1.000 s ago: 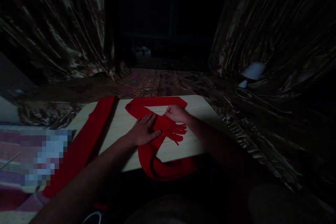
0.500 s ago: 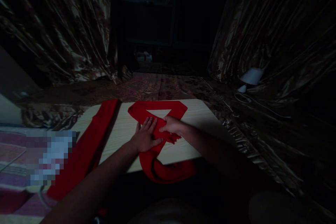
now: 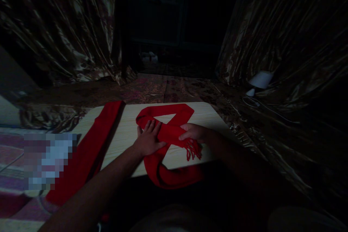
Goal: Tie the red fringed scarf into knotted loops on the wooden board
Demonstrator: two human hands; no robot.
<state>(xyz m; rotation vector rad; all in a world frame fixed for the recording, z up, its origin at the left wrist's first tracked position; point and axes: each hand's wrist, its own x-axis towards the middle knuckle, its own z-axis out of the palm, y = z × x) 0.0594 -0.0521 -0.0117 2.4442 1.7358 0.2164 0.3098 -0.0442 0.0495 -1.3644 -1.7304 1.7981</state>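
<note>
A red scarf (image 3: 170, 133) lies folded into a crossed loop on the pale wooden table (image 3: 127, 127). Its fringed end points right, and its tail curls over the table's near edge. My left hand (image 3: 148, 140) rests flat with fingers spread on the scarf, near where the bands cross. Pinched in my right hand (image 3: 193, 133) is the scarf's end, just above the fringe. Another long red strip of knitted cloth (image 3: 102, 134) runs along the table's left side and hangs off toward me; I cannot tell whether it joins the scarf.
Striped bedding (image 3: 12, 166) lies left of the table. A small white lamp (image 3: 261, 79) with a cable stands at the right on patterned cloth (image 3: 174, 87). Heavy curtains (image 3: 89, 36) hang on both sides of a dark window.
My right hand has drawn the fringed end to the right, so that more of the scarf's band lies across the loop. My left hand has stayed nearly still on it.
</note>
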